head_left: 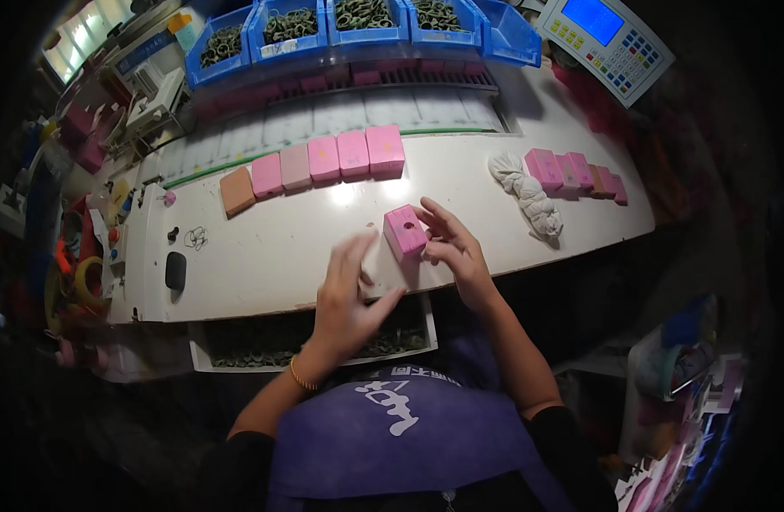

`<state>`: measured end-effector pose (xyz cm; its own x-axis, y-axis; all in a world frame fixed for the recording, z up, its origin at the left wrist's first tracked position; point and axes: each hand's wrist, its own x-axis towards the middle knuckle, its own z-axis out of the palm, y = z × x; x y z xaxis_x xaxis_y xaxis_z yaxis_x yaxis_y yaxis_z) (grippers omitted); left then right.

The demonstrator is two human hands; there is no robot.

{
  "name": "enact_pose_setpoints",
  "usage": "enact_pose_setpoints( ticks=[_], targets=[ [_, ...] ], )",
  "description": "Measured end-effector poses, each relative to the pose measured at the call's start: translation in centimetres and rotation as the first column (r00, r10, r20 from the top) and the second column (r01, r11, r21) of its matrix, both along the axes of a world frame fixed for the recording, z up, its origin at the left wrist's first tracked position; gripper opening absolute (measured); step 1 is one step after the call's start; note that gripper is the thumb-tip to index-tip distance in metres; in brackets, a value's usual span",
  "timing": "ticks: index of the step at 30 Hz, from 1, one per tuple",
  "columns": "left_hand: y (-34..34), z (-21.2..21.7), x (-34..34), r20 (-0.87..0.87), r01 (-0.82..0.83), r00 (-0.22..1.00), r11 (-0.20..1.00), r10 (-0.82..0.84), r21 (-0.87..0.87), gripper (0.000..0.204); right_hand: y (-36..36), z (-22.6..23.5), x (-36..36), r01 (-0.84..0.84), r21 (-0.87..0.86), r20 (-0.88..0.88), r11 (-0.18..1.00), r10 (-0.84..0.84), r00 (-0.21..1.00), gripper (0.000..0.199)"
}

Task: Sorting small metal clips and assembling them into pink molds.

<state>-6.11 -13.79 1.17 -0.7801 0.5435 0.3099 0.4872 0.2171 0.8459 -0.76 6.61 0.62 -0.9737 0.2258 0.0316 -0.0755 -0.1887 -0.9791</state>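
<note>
A pink block (404,232) with a dark round hole in its top stands near the front edge of the white worktable (315,247). My right hand (458,254) is at its right side, fingers apart and curved toward it; the thumb is close to the block's edge, and I cannot tell whether it touches. To the left of the block, my left hand (342,299) is raised over the table edge, spread, slightly blurred and holding nothing. Behind the block runs a row of several similar blocks (325,160), mostly pink, with a tan block (237,191) at the left end.
On the right lie a twisted white cloth (527,196) and more pink blocks (544,169). Blue bins (291,49) of small dark pieces line the back, beside a keypad device (609,43). An open drawer (311,368) holds similar pieces below. A black oval object (176,271) sits at left.
</note>
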Motion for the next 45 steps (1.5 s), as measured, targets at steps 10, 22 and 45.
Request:
enact_pose_setpoints(
  ticks=[10, 22, 45],
  targets=[
    [4.7, -2.3, -3.9, 0.154, 0.11, 0.982, 0.993, -0.114, 0.035, 0.065, -0.7, 0.0, -1.8, 0.111, -0.017, 0.128, 0.994, -0.108, 0.986, 0.047],
    [4.7, -2.5, -3.9, 0.16, 0.115, 0.98, 0.993, -0.119, 0.038, 0.065, -1.4, -1.0, -3.8, 0.267, -0.121, 0.084, 0.956, -0.258, 0.962, 0.019],
    [3.0, -0.9, -1.5, 0.015, 0.114, 0.993, 0.993, -0.114, -0.011, 0.05, -1.9, 2.4, 2.5, 0.036, 0.758, -0.124, 0.651, 0.09, 0.988, 0.063]
  ],
)
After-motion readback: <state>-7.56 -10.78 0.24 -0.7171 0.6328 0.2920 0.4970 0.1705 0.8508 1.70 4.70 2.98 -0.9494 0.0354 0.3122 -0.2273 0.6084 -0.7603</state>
